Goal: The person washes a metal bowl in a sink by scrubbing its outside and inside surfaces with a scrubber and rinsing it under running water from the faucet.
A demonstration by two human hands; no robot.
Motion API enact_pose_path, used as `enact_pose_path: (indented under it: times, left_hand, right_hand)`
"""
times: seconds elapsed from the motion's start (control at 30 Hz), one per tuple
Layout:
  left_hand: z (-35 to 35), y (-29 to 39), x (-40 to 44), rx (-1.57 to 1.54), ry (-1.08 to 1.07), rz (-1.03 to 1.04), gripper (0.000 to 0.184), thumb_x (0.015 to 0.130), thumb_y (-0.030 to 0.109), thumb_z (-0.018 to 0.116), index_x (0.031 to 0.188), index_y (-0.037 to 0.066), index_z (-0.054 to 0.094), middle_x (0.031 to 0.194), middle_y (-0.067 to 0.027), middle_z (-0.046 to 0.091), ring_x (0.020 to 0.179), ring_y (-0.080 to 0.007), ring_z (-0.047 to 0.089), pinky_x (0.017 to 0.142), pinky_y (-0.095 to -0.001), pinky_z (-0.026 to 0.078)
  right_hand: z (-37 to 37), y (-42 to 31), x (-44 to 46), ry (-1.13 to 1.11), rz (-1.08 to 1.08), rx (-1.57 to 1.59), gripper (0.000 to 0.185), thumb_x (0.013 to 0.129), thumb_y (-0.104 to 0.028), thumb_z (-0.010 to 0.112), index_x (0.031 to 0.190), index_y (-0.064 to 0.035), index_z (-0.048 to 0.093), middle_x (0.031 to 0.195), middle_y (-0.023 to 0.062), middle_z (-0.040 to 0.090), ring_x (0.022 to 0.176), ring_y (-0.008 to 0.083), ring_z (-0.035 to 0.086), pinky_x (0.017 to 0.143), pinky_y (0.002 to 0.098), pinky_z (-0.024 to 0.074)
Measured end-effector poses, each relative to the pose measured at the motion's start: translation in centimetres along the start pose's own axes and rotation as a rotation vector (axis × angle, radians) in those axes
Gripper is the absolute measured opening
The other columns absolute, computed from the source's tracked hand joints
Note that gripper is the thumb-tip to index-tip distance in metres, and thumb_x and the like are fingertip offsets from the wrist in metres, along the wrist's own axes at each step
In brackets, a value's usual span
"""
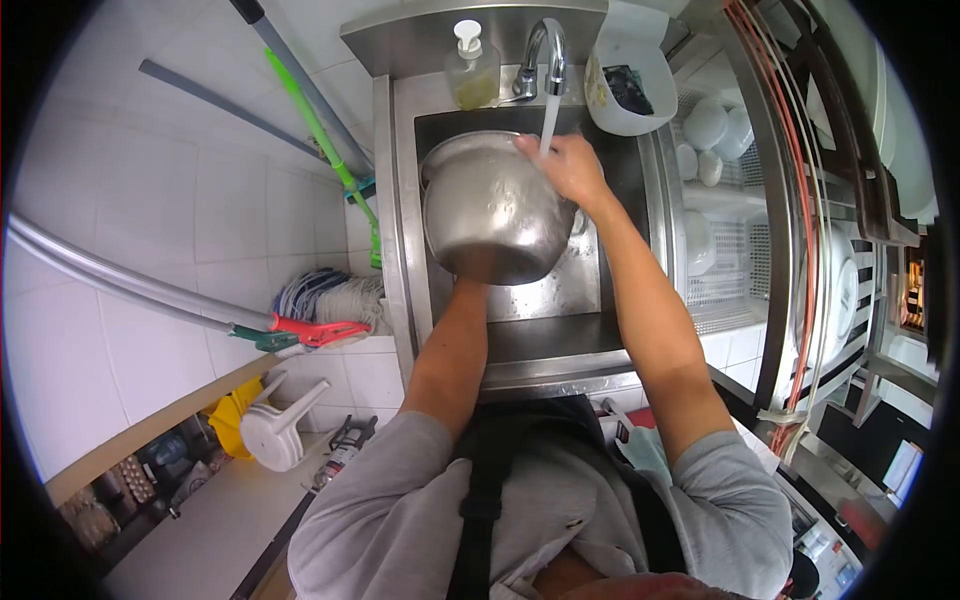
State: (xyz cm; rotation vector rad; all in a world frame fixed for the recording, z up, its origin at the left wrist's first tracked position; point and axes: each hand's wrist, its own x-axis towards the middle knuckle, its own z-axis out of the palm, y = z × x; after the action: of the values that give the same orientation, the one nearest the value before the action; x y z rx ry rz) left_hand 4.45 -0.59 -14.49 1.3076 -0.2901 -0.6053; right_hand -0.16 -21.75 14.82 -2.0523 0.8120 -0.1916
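Observation:
A large stainless steel pot (495, 205) is held tilted over the sink (530, 340), its rounded body toward me and its rim facing the tap. My right hand (575, 170) grips the rim at the far right, thumb on the metal, and the other fingers are partly hidden. Water from the curved tap (545, 55) runs down onto that hand and the rim. My left forearm reaches under the near side of the pot, where my left hand (471, 288) goes out of sight; its fingers are hidden. The pot's inside is also hidden.
A soap pump bottle (472, 75) and a white container (630, 85) holding something dark stand behind the sink. On the right are racks with white bowls (715, 128). Mop handles (140, 275), a mop head (330, 300) and a white plastic stool (275, 430) are on the left.

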Motion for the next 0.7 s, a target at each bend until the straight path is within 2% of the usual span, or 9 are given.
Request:
enact_pose_path:
  times: [0.03, 0.1, 0.17, 0.2, 0.27, 0.5, 0.6, 0.63, 0.7]
  left_hand:
    - [-0.1, -0.7, 0.5, 0.084, -0.004, 0.063, 0.049, 0.105, 0.035, 0.05, 0.142, 0.004, 0.053, 0.139, -0.0123, 0.058, 0.125, -0.0276, 0.057, 0.107, -0.0417, 0.047]
    - [-0.8, -2.1, 1.7, 0.153, -0.026, 0.114, 0.049, 0.105, 0.034, 0.051, 0.143, 0.003, 0.052, 0.14, -0.0124, 0.057, 0.125, -0.0272, 0.057, 0.107, -0.0404, 0.047]
    - [1.2, 5.3, 2.5, -0.288, -0.025, -0.394, 0.058, 0.102, 0.041, 0.056, 0.143, 0.001, 0.052, 0.138, -0.0125, 0.059, 0.122, -0.0265, 0.058, 0.105, -0.0389, 0.048]
    - [2.0, 8.9, 2.9, -0.388, -0.008, -0.562, 0.062, 0.1, 0.045, 0.059, 0.143, 0.0, 0.051, 0.137, -0.0125, 0.059, 0.12, -0.0261, 0.059, 0.103, -0.0382, 0.049]
    - [4.2, 14.3, 4.3, -0.382, 0.003, -0.665, 0.071, 0.098, 0.052, 0.064, 0.143, -0.002, 0.051, 0.135, -0.0126, 0.061, 0.118, -0.0254, 0.06, 0.101, -0.0366, 0.05]
    - [5.2, 20.4, 3.2, -0.131, 0.046, -0.34, 0.078, 0.098, 0.059, 0.059, 0.14, -0.006, 0.052, 0.138, -0.0186, 0.057, 0.121, -0.0258, 0.059, 0.1, -0.0381, 0.051]
    - [4.5, 22.0, 0.5, -0.27, 0.149, -0.353, 0.073, 0.101, 0.057, 0.055, 0.14, -0.005, 0.051, 0.139, -0.0184, 0.056, 0.123, -0.0279, 0.059, 0.1, -0.0407, 0.051]
    - [5.0, 23.8, -0.6, -0.362, 0.176, -0.39, 0.072, 0.102, 0.055, 0.053, 0.14, -0.005, 0.051, 0.14, -0.0181, 0.056, 0.123, -0.0288, 0.058, 0.1, -0.0419, 0.051]
    - [5.1, 24.4, -1.3, -0.374, 0.294, -0.424, 0.068, 0.105, 0.054, 0.046, 0.141, -0.004, 0.048, 0.138, -0.0175, 0.056, 0.123, -0.0322, 0.059, 0.1, -0.0474, 0.052]
  right_hand:
    - [-1.5, -0.9, -1.4, -0.049, 0.101, -0.021, 0.067, 0.09, -0.064, 0.064, 0.09, 0.0023, 0.075, 0.071, 0.0195, 0.065, 0.068, 0.0271, 0.065, 0.072, 0.0395, 0.0518]
    - [-1.6, 3.9, -2.6, 0.177, -0.05, 0.072, 0.063, 0.092, -0.059, 0.064, 0.084, 0.0022, 0.074, 0.069, 0.0168, 0.065, 0.068, 0.0216, 0.063, 0.069, 0.0381, 0.0504]
    - [-2.4, 10.2, -3.5, 0.177, 0.135, 0.376, 0.055, 0.096, -0.051, 0.065, 0.09, 0.0034, 0.076, 0.079, 0.0082, 0.071, 0.078, 0.0138, 0.063, 0.074, 0.0318, 0.0503]
    - [-2.9, 11.1, -4.5, 0.21, 0.211, 0.61, 0.057, 0.098, -0.051, 0.064, 0.106, 0.0044, 0.075, 0.099, 0.01, 0.073, 0.091, 0.0169, 0.066, 0.081, 0.0317, 0.0522]
    - [-3.4, 12.5, -5.6, 0.248, 0.345, 0.971, 0.064, 0.098, -0.053, 0.062, 0.126, 0.0042, 0.066, 0.119, 0.0136, 0.069, 0.104, 0.0198, 0.065, 0.088, 0.0341, 0.0534]
    - [-0.6, 15.4, -8.0, 0.162, 0.6, 1.119, 0.067, 0.104, -0.053, 0.051, 0.142, 0.0026, 0.051, 0.135, 0.0142, 0.061, 0.119, 0.0249, 0.061, 0.098, 0.0377, 0.0516]
    - [0.9, 14.3, -9.0, 0.089, 0.442, 1.179, 0.066, 0.106, -0.05, 0.049, 0.146, 0.0023, 0.046, 0.143, 0.0117, 0.055, 0.129, 0.0234, 0.054, 0.106, 0.0409, 0.0461]
    - [0.8, 13.0, -9.6, 0.051, 0.441, 1.181, 0.065, 0.107, -0.047, 0.047, 0.153, -0.0012, 0.039, 0.152, 0.0113, 0.046, 0.137, 0.0241, 0.045, 0.112, 0.0451, 0.0399]
    - [1.8, 11.4, -10.2, 0.024, 0.405, 1.13, 0.061, 0.107, -0.046, 0.047, 0.151, -0.0049, 0.042, 0.153, 0.0125, 0.045, 0.132, 0.0241, 0.048, 0.109, 0.0419, 0.0419]
